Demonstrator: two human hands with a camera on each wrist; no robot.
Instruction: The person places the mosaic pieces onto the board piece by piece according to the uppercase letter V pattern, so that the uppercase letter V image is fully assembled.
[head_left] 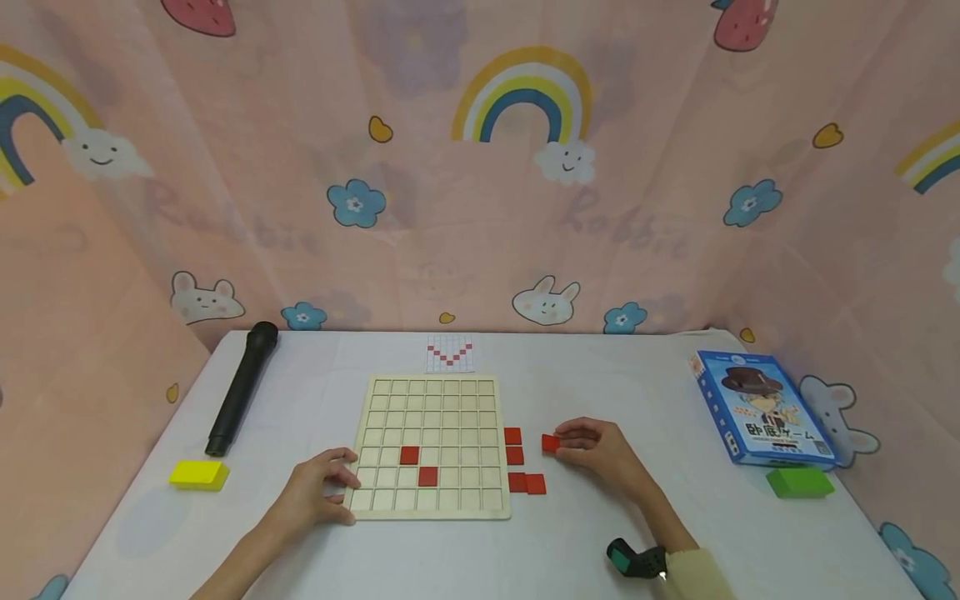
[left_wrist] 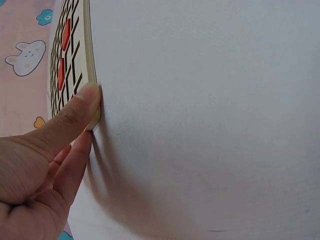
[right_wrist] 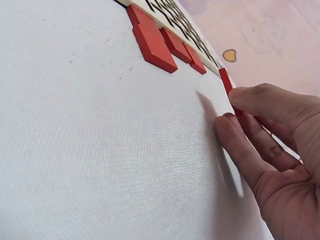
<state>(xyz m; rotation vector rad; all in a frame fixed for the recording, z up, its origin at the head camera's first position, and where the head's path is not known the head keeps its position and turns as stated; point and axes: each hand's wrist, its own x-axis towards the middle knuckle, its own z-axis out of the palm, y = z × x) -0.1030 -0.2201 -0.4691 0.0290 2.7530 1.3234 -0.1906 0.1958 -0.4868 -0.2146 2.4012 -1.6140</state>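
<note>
A pale grid board (head_left: 461, 412) lies mid-table, with two red square tiles, one (head_left: 409, 455) and another (head_left: 427, 477), set diagonally in its cells. My left hand (head_left: 309, 492) holds the board by its near-left corner and left edge; in the left wrist view the thumb (left_wrist: 75, 112) presses the rim. To the right of the board, my right hand (head_left: 600, 454) pinches a red tile (right_wrist: 227, 82) between thumb and fingers, just above the cloth. Several more red tiles (head_left: 514, 456) lie along the board's right edge, two of them overlapping (right_wrist: 155, 47).
Behind the board lies a small pattern card (head_left: 450, 354) with red squares in a V. A black microphone-like stick (head_left: 242, 392) and a yellow block (head_left: 198, 475) are at left. A blue game box (head_left: 765, 408) and a green block (head_left: 799, 482) sit at right.
</note>
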